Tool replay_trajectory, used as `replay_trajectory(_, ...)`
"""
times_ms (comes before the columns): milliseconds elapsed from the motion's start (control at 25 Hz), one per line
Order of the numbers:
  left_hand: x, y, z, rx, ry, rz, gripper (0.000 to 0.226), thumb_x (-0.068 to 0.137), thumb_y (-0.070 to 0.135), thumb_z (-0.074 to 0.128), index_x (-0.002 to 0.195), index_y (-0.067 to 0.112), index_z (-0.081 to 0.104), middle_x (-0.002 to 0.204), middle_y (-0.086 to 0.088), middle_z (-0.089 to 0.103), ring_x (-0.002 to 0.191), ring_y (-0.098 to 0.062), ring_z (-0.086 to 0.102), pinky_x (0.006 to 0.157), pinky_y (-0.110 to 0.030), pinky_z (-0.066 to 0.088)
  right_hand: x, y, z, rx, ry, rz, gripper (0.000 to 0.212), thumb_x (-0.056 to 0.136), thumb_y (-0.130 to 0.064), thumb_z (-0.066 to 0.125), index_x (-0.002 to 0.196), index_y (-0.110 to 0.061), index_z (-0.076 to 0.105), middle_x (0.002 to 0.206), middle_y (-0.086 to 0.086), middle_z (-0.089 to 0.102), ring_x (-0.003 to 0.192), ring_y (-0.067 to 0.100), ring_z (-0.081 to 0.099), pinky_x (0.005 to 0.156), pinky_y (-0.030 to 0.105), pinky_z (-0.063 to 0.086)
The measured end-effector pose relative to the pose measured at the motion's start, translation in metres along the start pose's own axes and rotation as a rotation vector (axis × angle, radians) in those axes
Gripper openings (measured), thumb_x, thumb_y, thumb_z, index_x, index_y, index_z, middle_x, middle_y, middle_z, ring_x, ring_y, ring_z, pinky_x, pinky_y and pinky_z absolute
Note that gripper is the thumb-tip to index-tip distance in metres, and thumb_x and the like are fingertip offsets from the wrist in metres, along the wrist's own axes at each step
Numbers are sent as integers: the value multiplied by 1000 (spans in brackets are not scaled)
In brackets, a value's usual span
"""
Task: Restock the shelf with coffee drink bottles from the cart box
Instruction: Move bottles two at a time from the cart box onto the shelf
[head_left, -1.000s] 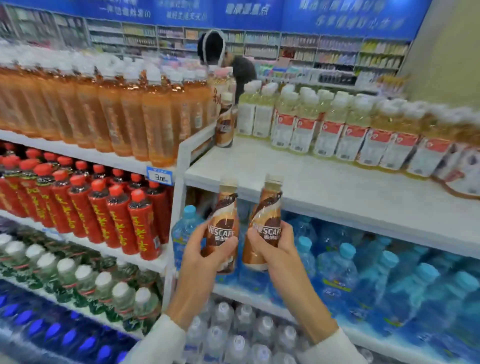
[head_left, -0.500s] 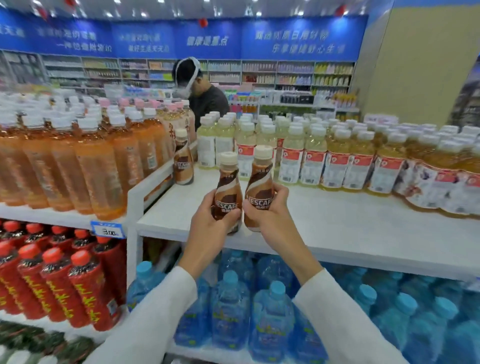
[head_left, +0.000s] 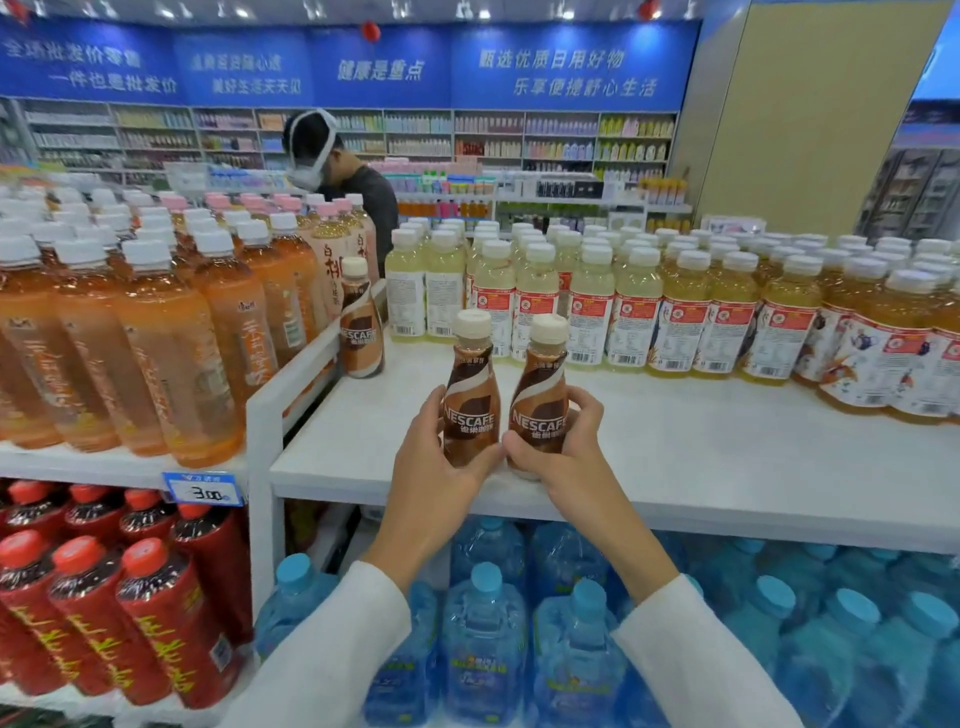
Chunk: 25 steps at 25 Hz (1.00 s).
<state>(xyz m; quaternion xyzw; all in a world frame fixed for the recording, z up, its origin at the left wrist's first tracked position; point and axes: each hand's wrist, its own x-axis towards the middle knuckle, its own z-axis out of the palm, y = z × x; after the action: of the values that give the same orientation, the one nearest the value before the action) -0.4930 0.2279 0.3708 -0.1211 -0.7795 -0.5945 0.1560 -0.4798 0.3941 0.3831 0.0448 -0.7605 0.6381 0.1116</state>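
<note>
Two brown Nescafe coffee bottles with cream caps stand upright side by side over the front of the white top shelf (head_left: 701, 447). My left hand (head_left: 431, 467) grips the left coffee bottle (head_left: 470, 395) around its lower body. The right coffee bottle (head_left: 540, 400) is held the same way by my right hand (head_left: 566, 452). Whether their bases touch the shelf is hidden by my fingers. A third coffee bottle (head_left: 361, 322) stands alone at the shelf's back left corner, beside the white divider.
Rows of pale yellow drink bottles (head_left: 623, 306) fill the shelf's back. Orange tea bottles (head_left: 156, 332) crowd the left shelf. Red bottles (head_left: 130, 613) and blue water bottles (head_left: 483, 623) sit below. A person (head_left: 337, 176) stands behind the shelves.
Both hands have risen from below the shelf edge with the two coffee bottles and brought them over the top shelf's front. The view has tilted upward.
</note>
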Motion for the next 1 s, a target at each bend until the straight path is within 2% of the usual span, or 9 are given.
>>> replay_trajectory(120,-5,-6,-4,21,54,26,67,75,35,88,118,67,47,114,40,61,108,17,58,83,-2,46,-13,5,-4,-72,96,0,83,84,-23,82,145,-31,25,127,-22,47,100,-26,53,82,0,41)
replay_trajectory(200,-3,-7,-1,34,113,14,60,73,34,90,112,59,51,109,32,66,103,13,62,84,-10,51,-17,7,-4,-111,198,-4,63,81,-26,85,129,-38,45,117,-26,58,100,-17,58,89,8,46)
replay_trajectory(240,-2,-6,1,43,139,6,58,71,35,91,109,56,52,106,30,66,101,12,63,83,-11,52,-18,8,-3,-131,242,-15,55,79,-26,86,118,-43,51,110,-27,63,97,-15,61,86,9,50)
replay_trajectory(360,0,-5,3,50,171,6,59,66,39,93,103,56,50,103,30,65,97,14,62,78,-7,50,-18,8,-2,-172,253,-48,48,82,-22,84,111,-45,55,105,-26,67,97,-16,62,80,6,51)
replay_trajectory(480,0,-6,4,55,168,8,61,66,40,94,103,57,49,103,30,64,97,14,62,78,-8,51,-15,7,-6,-207,204,-43,46,87,-18,79,123,-36,56,114,-20,68,104,-9,64,92,16,53)
replay_trajectory(600,0,-4,4,67,171,7,61,66,40,93,107,53,50,106,30,63,98,14,62,81,-8,52,-15,4,-7,-215,186,-44,46,89,-18,77,124,-39,56,115,-22,68,108,-7,63,98,23,53)
replay_trajectory(760,-5,-8,6,77,167,24,71,68,47,92,127,38,52,118,20,58,104,3,62,86,-17,53,-25,3,2,-168,229,-53,54,82,-24,84,114,-56,54,106,-41,65,105,-17,61,87,7,51)
replay_trajectory(840,-3,-10,8,117,202,44,69,71,43,91,128,35,54,116,18,54,102,2,61,86,-18,53,-25,6,7,-174,297,-74,54,80,-25,86,111,-57,55,107,-34,68,103,-13,63,82,6,51)
replay_trajectory(1000,18,-14,7,203,248,8,63,72,44,89,125,37,56,106,21,52,95,-1,59,82,-18,51,-4,0,21,-245,353,-68,54,75,-31,89,114,-42,53,107,-21,68,95,-2,68,84,17,54)
